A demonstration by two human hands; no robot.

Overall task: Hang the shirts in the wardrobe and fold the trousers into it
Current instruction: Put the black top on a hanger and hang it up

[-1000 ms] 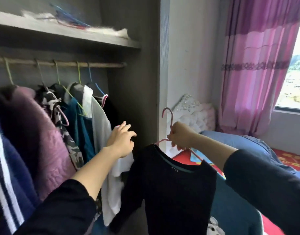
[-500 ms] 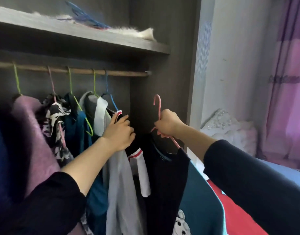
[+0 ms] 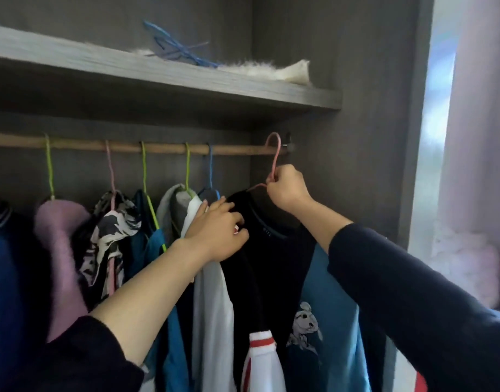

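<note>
Dark grey boards of the wardrobe [image 3: 342, 66] fill nearly all I see, with a pale pink curtain [image 3: 480, 108] down the right edge. Across the top runs the shelf [image 3: 158, 72], where a white fluffy piece [image 3: 274, 70] and some blue wire hangers [image 3: 175, 49] lie. Under it is the wooden rail [image 3: 164, 147], crowded with clothes on green, pink and blue hooks. From the left hang a fuzzy pink top [image 3: 59, 236], a black and white patterned piece [image 3: 110, 230], a teal garment [image 3: 155, 250] and a white garment [image 3: 212, 306].

At the right end of the row is the shirt [image 3: 271, 264], black at the shoulders and blue lower down, with a cartoon mouse printed on it. It is on the pink hanger [image 3: 275, 154], and the hook curves over the rail right beside the bracket at the wardrobe's side wall. I cannot tell whether the hook rests its weight there.

My right hand [image 3: 288, 190] is raised, fingers closed round the hanger's neck just below the hook. My left hand [image 3: 217, 233] sits between the white garment and the shirt's collar. Its fingers are curled into a fold of dark cloth [image 3: 234, 199] with a red and white edge showing between them. I cannot tell which garment that fold belongs to.
</note>
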